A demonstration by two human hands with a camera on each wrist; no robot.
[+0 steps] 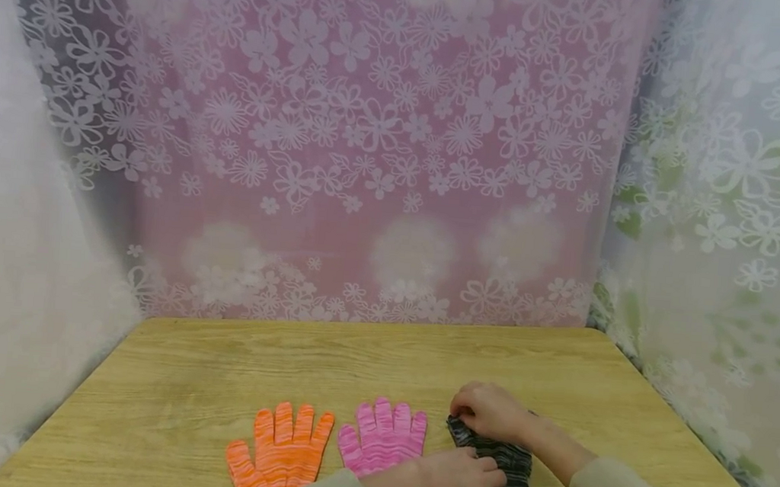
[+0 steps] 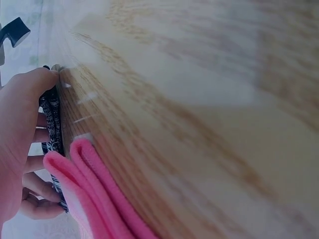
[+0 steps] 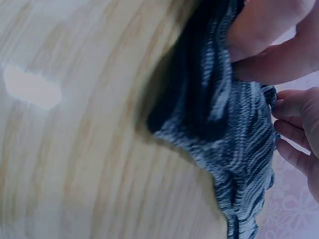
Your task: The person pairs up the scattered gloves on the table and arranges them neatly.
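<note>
A black-and-grey knit glove [image 1: 517, 467] lies bunched on the wooden table, its finger part hard to make out. My right hand [image 1: 495, 414] is at its far end, pinching the edge between thumb and fingers; the right wrist view shows the knit [image 3: 244, 144] folded beside those fingers. Nearer me, my left hand [image 1: 463, 485] rests with spread fingers on the same glove. Partly under my left forearm lies a pink glove [image 1: 384, 438], flat with its fingers pointing away. An orange glove [image 1: 284, 449] lies flat to its left, its lower end partly behind my sleeve.
The wood-grain table [image 1: 215, 367] stretches back to a pink flowered curtain [image 1: 383, 159]. Pale sheets hang along the left side [image 1: 31, 261] and the right side [image 1: 727, 247]. A small black object [image 2: 17, 31] shows at the corner of the left wrist view.
</note>
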